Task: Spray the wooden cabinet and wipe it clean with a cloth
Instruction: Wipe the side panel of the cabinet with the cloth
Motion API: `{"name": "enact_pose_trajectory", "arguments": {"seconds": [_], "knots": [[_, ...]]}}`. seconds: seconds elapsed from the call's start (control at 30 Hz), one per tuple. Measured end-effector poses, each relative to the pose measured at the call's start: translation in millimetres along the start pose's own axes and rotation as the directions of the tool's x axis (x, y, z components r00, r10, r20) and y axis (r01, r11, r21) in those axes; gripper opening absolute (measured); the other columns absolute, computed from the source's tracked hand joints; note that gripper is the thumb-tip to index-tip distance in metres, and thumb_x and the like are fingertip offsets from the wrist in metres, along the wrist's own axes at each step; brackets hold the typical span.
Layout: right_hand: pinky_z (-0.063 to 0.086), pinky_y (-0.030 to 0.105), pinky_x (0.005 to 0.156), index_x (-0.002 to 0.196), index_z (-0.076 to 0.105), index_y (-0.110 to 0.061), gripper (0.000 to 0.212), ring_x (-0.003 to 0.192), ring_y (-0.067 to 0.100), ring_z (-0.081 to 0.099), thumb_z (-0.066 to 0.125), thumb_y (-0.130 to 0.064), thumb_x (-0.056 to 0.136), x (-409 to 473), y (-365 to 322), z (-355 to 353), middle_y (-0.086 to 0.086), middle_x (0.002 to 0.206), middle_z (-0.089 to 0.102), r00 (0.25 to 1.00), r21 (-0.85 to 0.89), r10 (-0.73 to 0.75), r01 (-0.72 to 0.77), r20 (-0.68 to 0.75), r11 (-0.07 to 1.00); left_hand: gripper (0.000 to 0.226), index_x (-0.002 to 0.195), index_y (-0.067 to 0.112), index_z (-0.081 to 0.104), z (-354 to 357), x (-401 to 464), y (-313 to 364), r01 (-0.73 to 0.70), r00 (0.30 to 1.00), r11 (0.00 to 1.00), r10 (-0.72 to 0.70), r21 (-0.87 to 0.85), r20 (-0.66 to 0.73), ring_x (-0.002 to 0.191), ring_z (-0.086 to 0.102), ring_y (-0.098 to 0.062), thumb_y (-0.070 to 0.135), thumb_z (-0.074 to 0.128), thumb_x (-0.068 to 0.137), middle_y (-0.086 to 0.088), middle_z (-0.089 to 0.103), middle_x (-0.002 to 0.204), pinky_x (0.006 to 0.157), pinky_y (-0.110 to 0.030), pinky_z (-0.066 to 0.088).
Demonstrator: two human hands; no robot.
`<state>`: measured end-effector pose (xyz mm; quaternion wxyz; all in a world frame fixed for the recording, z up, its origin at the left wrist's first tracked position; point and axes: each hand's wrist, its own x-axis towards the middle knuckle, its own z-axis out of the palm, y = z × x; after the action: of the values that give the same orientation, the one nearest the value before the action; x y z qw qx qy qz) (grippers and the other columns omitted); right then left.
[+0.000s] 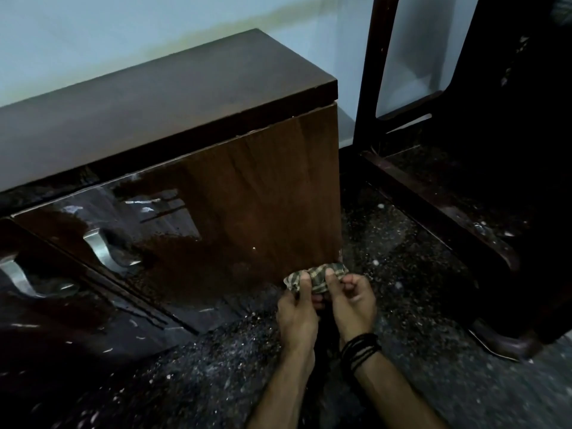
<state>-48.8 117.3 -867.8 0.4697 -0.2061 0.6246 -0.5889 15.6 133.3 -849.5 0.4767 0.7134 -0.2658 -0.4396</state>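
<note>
Cloth: I see a small checked cloth (315, 277), bunched into a wad, held low at the bottom right corner of the cabinet front, just above the floor. Its far edge touches or nearly touches the wood; I cannot tell which.
Left hand: my left hand (297, 314) grips the cloth's left part, thumb laid over the top of the wad and the other fingers curled beneath it, mostly hidden.
Right hand: my right hand (353, 300) pinches the cloth's right part, with the thumb on top and the fingers curled tight behind. The cloth sits beyond both thumbs, between the fingertips and the cabinet.
Wrist bands: dark corded bracelets (360, 348) wrap my right wrist.
Cabinet: the wooden cabinet (253, 193) is low and brown with a darker top slab. The end panel above the cloth is matt brown, while the drawer fronts to the left look glossy and streaked with wet patches.
Handles: two curved metal handles sit on the drawer fronts, the nearer handle (106, 250) left of the cloth and the farther handle (18, 278) at the left edge.
Floor: dark speckled stone floor (402, 274) lies under both hands.
Chair: a dark wooden chair (448, 205) stands to the right, well apart from the cabinet.
</note>
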Motion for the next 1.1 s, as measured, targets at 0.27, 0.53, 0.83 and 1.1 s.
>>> {"name": "enact_pose_trajectory", "arguments": {"seconds": [0.27, 0.53, 0.83, 1.1], "knots": [[0.055, 0.028, 0.067, 0.095, 0.053, -0.026, 0.032, 0.072, 0.010, 0.057, 0.079, -0.016, 0.079, 8.7, -27.7, -1.6, 0.005, 0.084, 0.059, 0.958, 0.109, -0.280, 0.272, 0.058, 0.956, 0.042, 0.111, 0.023, 0.073, 6.8, -4.2, 10.1, -0.298, 0.953, 0.951, 0.302, -0.085, 0.038, 0.099, 0.072, -0.011, 0.056, 0.057, 0.091, 0.006, 0.078, 0.102, 0.090, -0.041, 0.057], [0.050, 0.024, 0.069, 0.098, 0.052, -0.020, 0.030, 0.083, 0.019, 0.058, 0.077, -0.019, 0.081, 20.7, 12.5, -11.7, 0.001, 0.085, 0.057, 0.996, -0.016, -0.078, 0.079, 0.040, 0.997, 0.045, 0.105, 0.016, 0.073, 25.3, 3.1, -20.9, 0.003, 0.997, 0.999, -0.006, -0.039, -0.072, 0.096, 0.073, -0.025, 0.056, 0.060, 0.090, -0.004, 0.077, 0.096, 0.084, -0.046, 0.059], [0.057, 0.024, 0.065, 0.092, 0.052, -0.023, 0.033, 0.072, 0.009, 0.056, 0.081, -0.022, 0.077, 3.7, -45.8, 0.2, 0.009, 0.086, 0.055, 0.916, 0.075, -0.382, 0.375, 0.123, 0.924, 0.050, 0.113, 0.018, 0.073, 9.2, -17.8, 29.1, -0.401, 0.903, 0.916, 0.400, 0.026, -0.156, 0.089, 0.069, -0.004, 0.058, 0.053, 0.093, 0.007, 0.076, 0.097, 0.078, -0.018, 0.052], [0.056, 0.040, 0.071, 0.087, 0.051, -0.025, 0.030, 0.078, 0.020, 0.061, 0.080, -0.024, 0.079, 23.1, 20.4, -16.5, 0.005, 0.086, 0.059, 0.985, -0.125, -0.121, 0.137, 0.127, 0.983, 0.054, 0.116, 0.011, 0.067, 10.6, 1.1, -27.6, -0.147, 0.978, 0.943, 0.184, 0.298, -0.101, 0.099, 0.068, -0.034, 0.057, 0.046, 0.096, -0.012, 0.074, 0.097, 0.073, -0.033, 0.050]]}}
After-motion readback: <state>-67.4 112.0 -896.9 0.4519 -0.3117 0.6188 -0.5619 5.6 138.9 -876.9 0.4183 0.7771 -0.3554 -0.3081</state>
